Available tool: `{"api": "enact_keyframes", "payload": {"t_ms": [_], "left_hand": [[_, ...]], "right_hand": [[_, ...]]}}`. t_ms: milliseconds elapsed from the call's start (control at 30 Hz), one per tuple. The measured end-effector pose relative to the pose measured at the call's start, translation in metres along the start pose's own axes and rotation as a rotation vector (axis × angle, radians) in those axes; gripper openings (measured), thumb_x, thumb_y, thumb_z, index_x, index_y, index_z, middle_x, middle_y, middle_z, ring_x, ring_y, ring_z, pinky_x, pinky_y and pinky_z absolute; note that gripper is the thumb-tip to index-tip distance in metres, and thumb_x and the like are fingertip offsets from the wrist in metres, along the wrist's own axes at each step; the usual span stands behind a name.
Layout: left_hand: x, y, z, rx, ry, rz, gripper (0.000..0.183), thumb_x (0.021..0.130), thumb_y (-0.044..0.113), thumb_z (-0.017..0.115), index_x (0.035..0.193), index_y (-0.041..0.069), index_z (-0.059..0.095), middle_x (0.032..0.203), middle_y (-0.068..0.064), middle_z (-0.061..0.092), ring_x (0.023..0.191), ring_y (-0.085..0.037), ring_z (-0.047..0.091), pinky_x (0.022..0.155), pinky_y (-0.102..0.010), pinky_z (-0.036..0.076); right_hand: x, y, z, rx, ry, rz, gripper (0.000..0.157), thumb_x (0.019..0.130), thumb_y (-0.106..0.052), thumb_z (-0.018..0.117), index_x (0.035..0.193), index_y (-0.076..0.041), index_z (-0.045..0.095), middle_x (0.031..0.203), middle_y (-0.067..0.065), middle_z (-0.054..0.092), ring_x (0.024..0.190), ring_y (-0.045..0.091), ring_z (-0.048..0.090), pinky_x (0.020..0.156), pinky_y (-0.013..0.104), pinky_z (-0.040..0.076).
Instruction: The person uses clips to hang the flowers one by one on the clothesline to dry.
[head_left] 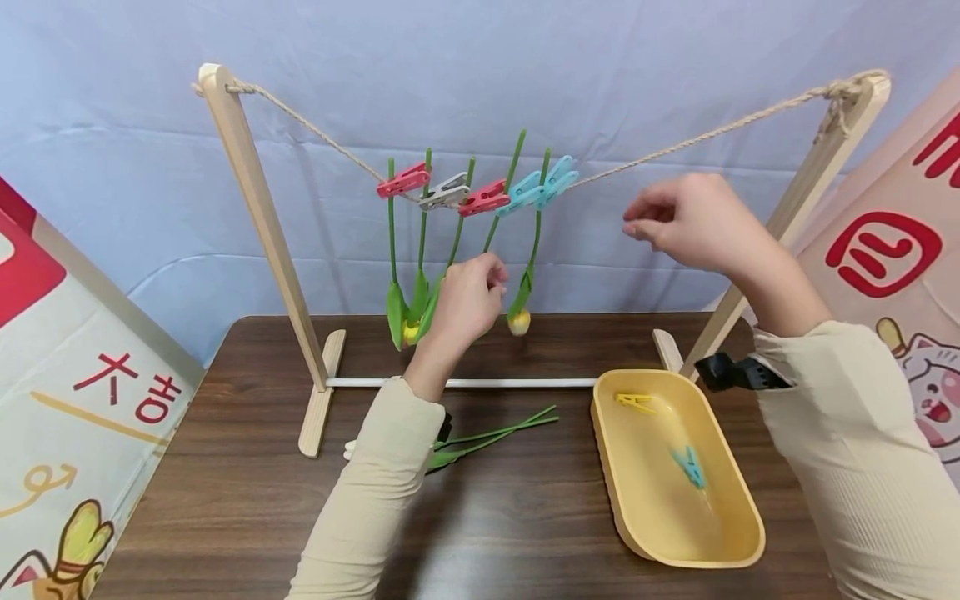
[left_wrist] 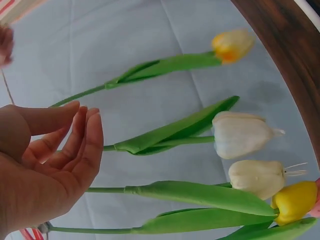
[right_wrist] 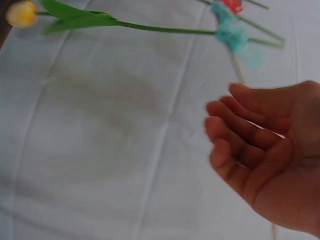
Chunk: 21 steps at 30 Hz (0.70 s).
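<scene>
- Five tulips (left_wrist: pixel 175 134) hang bloom-down from a sagging rope (head_left: pixel 720 132), their cut ends sticking up above it.
- Five pins clip them there; from the left, a red pin (head_left: pixel 403 180), a grey pin (head_left: pixel 446 192), another red pin (head_left: pixel 484 198) and two blue pins (head_left: pixel 542 187) set close together.
- The left hand (head_left: pixel 468 300) is among the hanging stems, below the pins. Its fingers are loosely bent, the thumb near the fingertips with a narrow gap, and nothing shows in its hold; whether it touches the stem behind it, I cannot tell.
- The right hand (head_left: pixel 693 223) is raised to the right of the blue pins, apart from them, its fingers loosely bent and holding nothing.
- The blooms in the left wrist view are white, cream, yellow and yellow-orange, with a bit of pink at the edge.
- The rope is strung between two wooden posts (head_left: pixel 258 208), joined low down by a white bar (head_left: pixel 525 383).
- Two more stems (head_left: pixel 502 433) lie crossed on the table (head_left: pixel 525 525), partly hidden by the left sleeve (head_left: pixel 382 458).
- A yellow tray (head_left: pixel 652 492) stands at the right, with a yellow pin (head_left: pixel 635 402) and a blue pin (head_left: pixel 690 468) lying inside, apart.
</scene>
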<state>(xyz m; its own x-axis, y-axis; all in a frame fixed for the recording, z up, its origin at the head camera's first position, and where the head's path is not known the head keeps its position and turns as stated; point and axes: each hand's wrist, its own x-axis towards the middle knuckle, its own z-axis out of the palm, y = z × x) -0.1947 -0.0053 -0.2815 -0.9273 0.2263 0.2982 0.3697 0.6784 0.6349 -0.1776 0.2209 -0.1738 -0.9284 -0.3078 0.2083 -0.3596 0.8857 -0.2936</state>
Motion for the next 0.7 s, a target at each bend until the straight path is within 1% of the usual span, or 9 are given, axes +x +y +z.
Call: {"api": "enact_keyframes", "payload": {"t_ms": [67, 200, 300, 400, 533, 600, 700], "left_hand": [[0.000, -0.002, 0.000, -0.001, 0.000, -0.001, 0.006, 0.084, 0.001, 0.060, 0.089, 0.003, 0.062, 0.082, -0.007, 0.064, 0.079, -0.021, 0.058, 0.072, -0.034, 0.045], [-0.002, -0.005, 0.000, -0.011, -0.017, -0.007, 0.005, 0.084, 0.001, 0.060, 0.088, 0.003, 0.061, 0.082, -0.007, 0.063, 0.079, -0.022, 0.057, 0.073, -0.034, 0.044], [-0.002, -0.006, 0.000, -0.018, -0.032, -0.013, 0.005, 0.085, 0.003, 0.059, 0.089, 0.002, 0.062, 0.082, -0.007, 0.063, 0.079, -0.022, 0.057, 0.073, -0.034, 0.044], [-0.002, -0.007, 0.000, -0.014, -0.040, -0.014, 0.006, 0.086, 0.004, 0.060, 0.091, 0.002, 0.062, 0.082, -0.007, 0.063, 0.077, -0.021, 0.057, 0.072, -0.034, 0.045], [-0.001, -0.008, -0.001, -0.014, -0.049, -0.023, 0.008, 0.086, 0.006, 0.060, 0.093, 0.002, 0.062, 0.082, -0.007, 0.063, 0.076, -0.021, 0.057, 0.071, -0.034, 0.045], [-0.001, -0.009, -0.001, -0.015, -0.053, -0.028, 0.007, 0.087, 0.006, 0.060, 0.092, 0.002, 0.062, 0.081, -0.006, 0.062, 0.074, -0.020, 0.057, 0.070, -0.034, 0.045], [-0.001, -0.010, -0.001, -0.016, -0.051, -0.028, 0.007, 0.087, 0.007, 0.060, 0.092, 0.002, 0.063, 0.080, -0.006, 0.062, 0.073, -0.020, 0.056, 0.069, -0.034, 0.045]], "right_hand": [[-0.004, 0.013, 0.006, -0.001, -0.081, 0.001, 0.013, 0.086, -0.012, 0.062, 0.092, -0.002, 0.068, 0.071, 0.004, 0.065, 0.059, 0.016, 0.058, 0.056, 0.029, 0.041], [-0.015, 0.042, 0.025, 0.011, -0.248, 0.006, 0.010, 0.085, -0.009, 0.062, 0.089, -0.002, 0.068, 0.072, 0.002, 0.064, 0.060, 0.014, 0.058, 0.056, 0.030, 0.044], [-0.026, 0.065, 0.044, 0.065, -0.330, 0.029, 0.008, 0.085, -0.007, 0.061, 0.087, -0.002, 0.067, 0.068, 0.000, 0.062, 0.058, 0.013, 0.056, 0.053, 0.027, 0.045], [-0.038, 0.087, 0.067, 0.139, -0.391, 0.073, 0.007, 0.085, -0.006, 0.060, 0.085, -0.002, 0.066, 0.065, -0.001, 0.059, 0.057, 0.015, 0.055, 0.052, 0.027, 0.045], [-0.054, 0.116, 0.104, 0.254, -0.458, 0.132, 0.009, 0.085, -0.002, 0.057, 0.082, 0.000, 0.065, 0.065, -0.001, 0.059, 0.058, 0.018, 0.057, 0.053, 0.030, 0.047], [-0.063, 0.129, 0.124, 0.321, -0.476, 0.161, 0.010, 0.085, 0.001, 0.056, 0.080, 0.003, 0.064, 0.065, 0.001, 0.059, 0.059, 0.020, 0.057, 0.054, 0.032, 0.049], [-0.077, 0.146, 0.152, 0.420, -0.475, 0.210, 0.011, 0.085, 0.004, 0.054, 0.080, 0.009, 0.062, 0.067, 0.006, 0.060, 0.061, 0.022, 0.057, 0.055, 0.035, 0.050]]}}
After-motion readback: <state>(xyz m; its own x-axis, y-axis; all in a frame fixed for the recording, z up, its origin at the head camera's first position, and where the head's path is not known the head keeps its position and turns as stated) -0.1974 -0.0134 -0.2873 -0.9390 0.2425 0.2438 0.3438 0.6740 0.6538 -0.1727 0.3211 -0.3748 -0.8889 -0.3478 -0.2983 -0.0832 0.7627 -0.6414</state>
